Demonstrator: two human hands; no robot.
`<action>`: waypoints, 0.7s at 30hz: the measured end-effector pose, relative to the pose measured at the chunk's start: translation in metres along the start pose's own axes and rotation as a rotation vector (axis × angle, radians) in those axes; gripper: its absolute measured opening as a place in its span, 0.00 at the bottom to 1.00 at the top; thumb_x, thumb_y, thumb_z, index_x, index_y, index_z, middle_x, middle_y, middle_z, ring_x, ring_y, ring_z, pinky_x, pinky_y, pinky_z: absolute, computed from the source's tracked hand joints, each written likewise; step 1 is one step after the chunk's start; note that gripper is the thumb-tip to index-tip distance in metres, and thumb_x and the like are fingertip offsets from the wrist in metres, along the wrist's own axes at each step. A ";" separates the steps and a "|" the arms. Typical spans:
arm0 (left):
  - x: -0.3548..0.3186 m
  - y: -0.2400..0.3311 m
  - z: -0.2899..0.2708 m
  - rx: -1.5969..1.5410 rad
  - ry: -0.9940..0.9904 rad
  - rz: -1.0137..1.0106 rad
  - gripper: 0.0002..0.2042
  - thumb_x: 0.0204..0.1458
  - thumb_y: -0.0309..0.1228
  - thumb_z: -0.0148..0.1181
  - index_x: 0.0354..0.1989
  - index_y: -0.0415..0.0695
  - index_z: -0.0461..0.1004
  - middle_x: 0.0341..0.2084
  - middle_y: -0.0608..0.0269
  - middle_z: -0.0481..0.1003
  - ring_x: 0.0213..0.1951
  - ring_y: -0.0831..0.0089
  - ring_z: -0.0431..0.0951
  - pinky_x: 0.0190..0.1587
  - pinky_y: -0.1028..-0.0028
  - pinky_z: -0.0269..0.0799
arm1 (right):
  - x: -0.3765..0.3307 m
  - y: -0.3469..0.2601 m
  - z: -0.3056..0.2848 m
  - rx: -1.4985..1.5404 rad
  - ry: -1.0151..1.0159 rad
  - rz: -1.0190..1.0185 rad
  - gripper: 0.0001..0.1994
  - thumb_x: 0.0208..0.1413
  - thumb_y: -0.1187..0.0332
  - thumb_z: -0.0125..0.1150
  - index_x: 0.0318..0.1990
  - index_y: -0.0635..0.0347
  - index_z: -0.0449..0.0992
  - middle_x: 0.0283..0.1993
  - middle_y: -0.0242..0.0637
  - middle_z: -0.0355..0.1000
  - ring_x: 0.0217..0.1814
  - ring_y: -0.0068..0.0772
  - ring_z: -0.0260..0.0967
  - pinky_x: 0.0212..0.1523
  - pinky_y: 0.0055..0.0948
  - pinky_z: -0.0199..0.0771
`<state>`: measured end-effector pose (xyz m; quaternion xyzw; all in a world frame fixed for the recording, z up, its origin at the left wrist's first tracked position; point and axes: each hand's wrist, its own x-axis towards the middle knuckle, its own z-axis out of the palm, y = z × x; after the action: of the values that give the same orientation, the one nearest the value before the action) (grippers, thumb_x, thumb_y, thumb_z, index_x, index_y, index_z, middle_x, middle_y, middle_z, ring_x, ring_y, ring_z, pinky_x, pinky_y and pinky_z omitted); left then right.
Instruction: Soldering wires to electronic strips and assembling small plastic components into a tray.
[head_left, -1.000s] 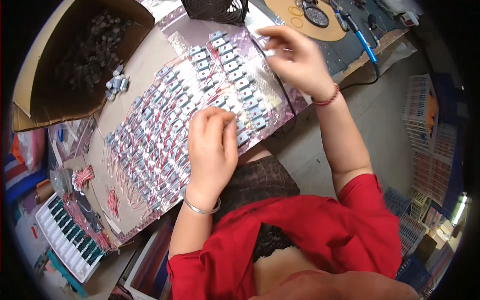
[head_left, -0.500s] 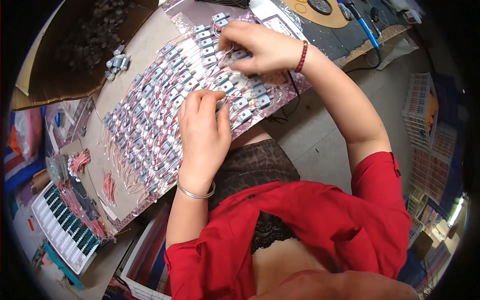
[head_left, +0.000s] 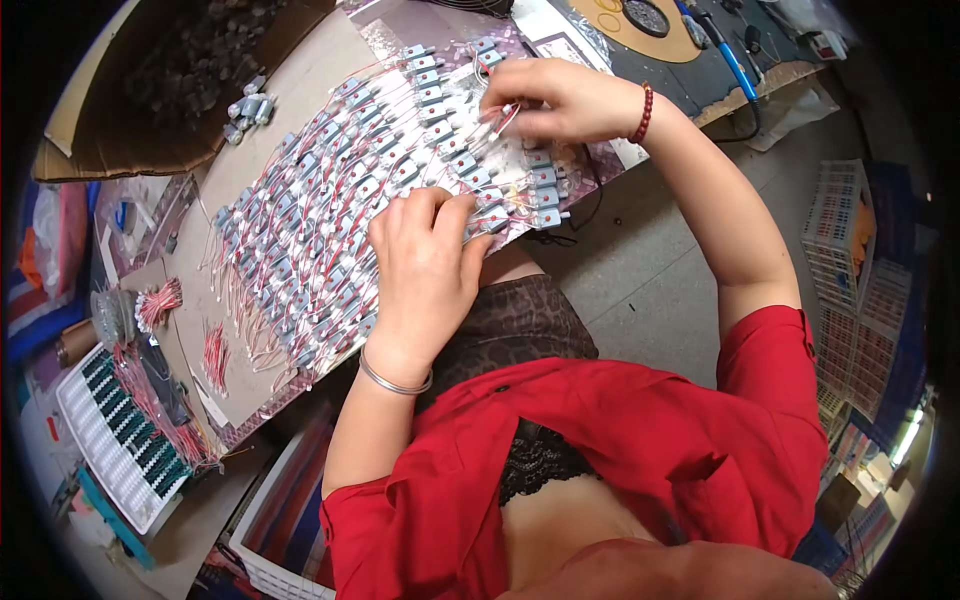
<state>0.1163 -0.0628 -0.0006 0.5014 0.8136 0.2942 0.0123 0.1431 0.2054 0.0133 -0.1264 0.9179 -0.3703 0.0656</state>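
Rows of small grey block-shaped parts, seemingly little motors [head_left: 437, 131] with a red dot on each and red and white wires, cover the sheet on the table. My left hand [head_left: 425, 260], a metal bangle at its wrist, lies over the near edge of the rows. Its thumb and forefinger close on a small grey motor [head_left: 492, 219]. Above the far right of the rows is my right hand [head_left: 560, 100], with a dark red bead bracelet. Between its curled fingers run red and white wires [head_left: 506, 118]; the fingertips are partly hidden.
A cardboard box [head_left: 120, 165] of dark parts stands at the far left, with loose silver cylinders [head_left: 248, 108] beside it. Bundles of red and white wire [head_left: 158, 302] lie left. A white tray [head_left: 120, 440] sits lower left. A blue soldering iron [head_left: 735, 65] rests far right.
My right hand has moved right, and red and white wires now show in its fingers. My left hand has shifted right along the near edge. The view has shifted slightly.
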 end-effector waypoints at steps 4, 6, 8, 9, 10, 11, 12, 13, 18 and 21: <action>-0.002 -0.001 0.002 0.035 0.032 0.028 0.13 0.44 0.30 0.70 0.37 0.44 0.76 0.38 0.61 0.73 0.43 0.60 0.71 0.47 0.63 0.61 | -0.008 -0.016 0.009 -0.419 0.024 -0.169 0.17 0.51 0.57 0.67 0.41 0.62 0.76 0.41 0.43 0.70 0.46 0.48 0.70 0.47 0.41 0.72; -0.004 0.000 0.003 0.039 0.049 0.036 0.12 0.44 0.30 0.70 0.36 0.44 0.76 0.37 0.61 0.73 0.43 0.60 0.71 0.47 0.63 0.61 | -0.011 -0.025 0.016 -0.505 0.034 -0.151 0.15 0.52 0.59 0.67 0.38 0.61 0.75 0.40 0.43 0.70 0.46 0.47 0.71 0.47 0.41 0.72; -0.007 0.000 0.004 0.043 0.055 0.047 0.11 0.44 0.29 0.70 0.36 0.44 0.76 0.37 0.61 0.73 0.43 0.60 0.71 0.47 0.63 0.61 | -0.011 -0.023 0.025 -0.461 0.058 -0.106 0.12 0.53 0.62 0.65 0.37 0.61 0.75 0.38 0.42 0.70 0.46 0.47 0.71 0.47 0.41 0.72; -0.008 -0.001 0.005 0.045 0.055 0.055 0.11 0.44 0.28 0.70 0.36 0.44 0.76 0.38 0.61 0.73 0.44 0.60 0.71 0.47 0.63 0.61 | -0.012 -0.021 0.030 -0.441 0.069 -0.083 0.11 0.53 0.63 0.64 0.36 0.61 0.74 0.37 0.42 0.70 0.46 0.47 0.71 0.47 0.41 0.72; -0.009 -0.001 0.006 0.046 0.054 0.063 0.12 0.44 0.28 0.69 0.37 0.44 0.76 0.38 0.60 0.73 0.44 0.60 0.71 0.47 0.63 0.61 | -0.013 -0.019 0.034 -0.411 0.097 -0.091 0.08 0.53 0.68 0.62 0.38 0.61 0.74 0.35 0.42 0.71 0.44 0.49 0.71 0.47 0.42 0.73; -0.010 0.000 0.006 0.052 0.067 0.053 0.12 0.44 0.27 0.69 0.38 0.44 0.75 0.38 0.60 0.73 0.44 0.60 0.71 0.48 0.63 0.61 | -0.015 -0.018 0.035 -0.317 0.117 -0.047 0.08 0.53 0.69 0.62 0.39 0.61 0.73 0.35 0.43 0.71 0.42 0.49 0.71 0.45 0.42 0.73; -0.009 0.001 0.004 0.058 0.078 0.043 0.13 0.44 0.27 0.69 0.39 0.44 0.75 0.39 0.60 0.72 0.45 0.60 0.71 0.48 0.63 0.61 | -0.016 -0.017 0.033 -0.221 0.136 -0.002 0.08 0.53 0.71 0.61 0.40 0.61 0.73 0.35 0.43 0.71 0.41 0.49 0.71 0.43 0.42 0.73; -0.009 0.003 0.002 0.064 0.090 0.034 0.13 0.45 0.26 0.68 0.40 0.44 0.75 0.39 0.60 0.72 0.45 0.60 0.70 0.48 0.63 0.61 | -0.017 -0.015 0.032 -0.125 0.156 0.042 0.09 0.52 0.72 0.61 0.41 0.61 0.72 0.35 0.44 0.72 0.40 0.48 0.72 0.41 0.41 0.73; -0.020 0.000 0.011 0.099 0.119 0.019 0.15 0.45 0.26 0.67 0.43 0.45 0.74 0.41 0.59 0.72 0.45 0.59 0.70 0.50 0.62 0.61 | 0.001 -0.035 0.044 -0.460 0.231 0.199 0.14 0.52 0.70 0.62 0.47 0.57 0.73 0.33 0.44 0.76 0.38 0.51 0.75 0.39 0.44 0.74; -0.022 -0.001 0.014 0.082 0.136 0.016 0.15 0.46 0.26 0.67 0.43 0.45 0.74 0.41 0.59 0.72 0.45 0.59 0.70 0.50 0.62 0.61 | 0.012 -0.023 0.050 -0.532 0.180 0.179 0.08 0.57 0.67 0.59 0.42 0.57 0.73 0.34 0.47 0.76 0.40 0.52 0.75 0.40 0.46 0.73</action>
<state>0.1309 -0.0744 -0.0184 0.4867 0.8200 0.2940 -0.0658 0.1466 0.1530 -0.0071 -0.0244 0.9924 -0.1189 -0.0191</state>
